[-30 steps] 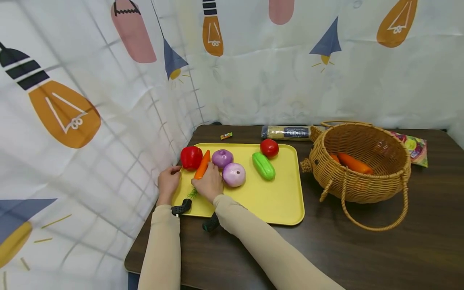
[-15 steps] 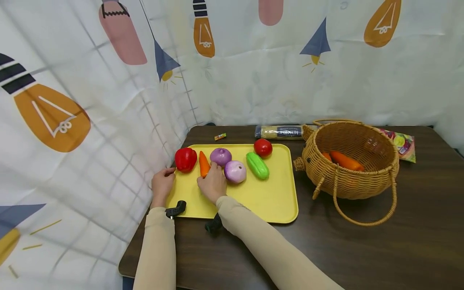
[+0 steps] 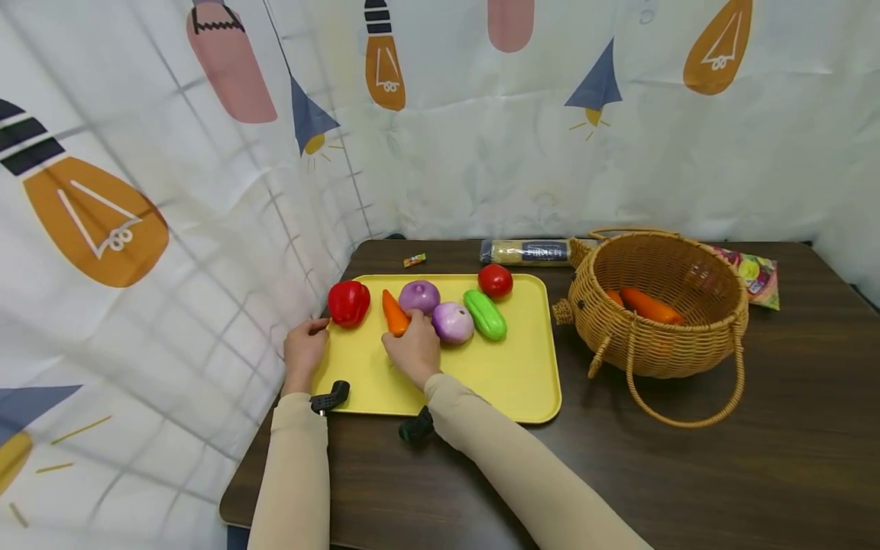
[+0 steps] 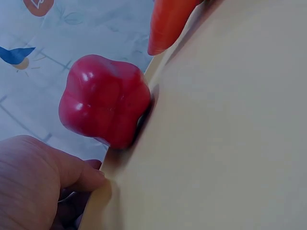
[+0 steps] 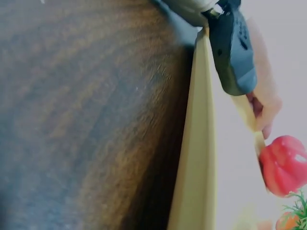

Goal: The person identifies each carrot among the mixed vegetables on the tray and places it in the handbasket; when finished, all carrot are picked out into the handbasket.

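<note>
My right hand (image 3: pixel 415 353) grips an orange carrot (image 3: pixel 395 315) over the yellow tray (image 3: pixel 498 386), its tip pointing away from me. The carrot's green leafy top (image 5: pixel 298 211) shows at the edge of the right wrist view. At the tray's left side, my left hand (image 3: pixel 304 355) pinches the rim, thumb on top. Just beyond those fingers sits a red bell pepper (image 3: pixel 348 303) (image 4: pixel 103 98). Two purple onions (image 3: pixel 419 296) (image 3: pixel 452 322) lie right beside the carrot and right hand. Farther right on the tray are a green cucumber (image 3: pixel 485 315) and a red tomato (image 3: pixel 496 281).
A wicker basket (image 3: pixel 660 355) holding orange carrots (image 3: pixel 649 305) stands right of the tray on the dark table (image 3: pixel 756 473). Behind are a pasta packet (image 3: pixel 525 252), a small wrapped candy (image 3: pixel 415 260) and a colourful bag (image 3: pixel 759 279). A printed curtain (image 3: pixel 227 229) borders the left side.
My right hand has shifted right with the carrot, widening the gap from the bell pepper. The left hand stays at the tray rim. The head view has swung slightly.
</note>
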The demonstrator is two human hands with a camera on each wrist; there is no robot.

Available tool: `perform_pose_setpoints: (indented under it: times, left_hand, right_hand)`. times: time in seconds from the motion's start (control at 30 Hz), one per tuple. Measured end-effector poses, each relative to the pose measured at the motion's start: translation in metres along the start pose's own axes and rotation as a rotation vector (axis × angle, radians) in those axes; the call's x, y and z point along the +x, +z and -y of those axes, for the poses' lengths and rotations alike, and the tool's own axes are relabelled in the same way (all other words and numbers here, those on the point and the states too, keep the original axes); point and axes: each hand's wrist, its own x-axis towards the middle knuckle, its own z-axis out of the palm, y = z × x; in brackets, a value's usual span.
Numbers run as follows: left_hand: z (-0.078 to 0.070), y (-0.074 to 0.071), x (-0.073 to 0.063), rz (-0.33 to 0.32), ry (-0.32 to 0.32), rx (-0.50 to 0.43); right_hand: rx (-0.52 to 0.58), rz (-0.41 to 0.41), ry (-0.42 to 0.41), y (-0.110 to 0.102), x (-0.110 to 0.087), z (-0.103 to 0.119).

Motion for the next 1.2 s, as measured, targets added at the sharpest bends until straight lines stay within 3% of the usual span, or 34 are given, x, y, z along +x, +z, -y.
perform_pose_setpoints:
  times: [0.27,0.5,0.7,0.93,1.07,1.2]
  left_hand:
    - [-0.002,0.0,0.0,-0.002,-0.004,0.012]
    - [0.0,-0.001,0.001,0.011,-0.015,0.012]
    - [-0.001,-0.003,0.002,0.008,-0.012,0.008]
    - [0.0,-0.002,0.001,0.027,-0.019,0.0]
    - [0.001,0.0,0.0,0.033,-0.028,-0.007]
    - [0.002,0.0,0.0,0.015,-0.022,-0.007]
  right_hand:
    - [0.085,-0.025,-0.058,-0.009,-0.006,-0.002]
    - [0.225,-0.022,-0.127,-0.02,-0.01,-0.005]
    - [0.306,-0.023,-0.196,-0.034,-0.014,0.004]
    - [0.39,-0.018,-0.289,-0.065,-0.019,0.014]
    - [0.404,-0.037,-0.357,-0.086,-0.019,0.01]
    - [0.42,-0.057,-0.369,-0.105,-0.019,0.003]
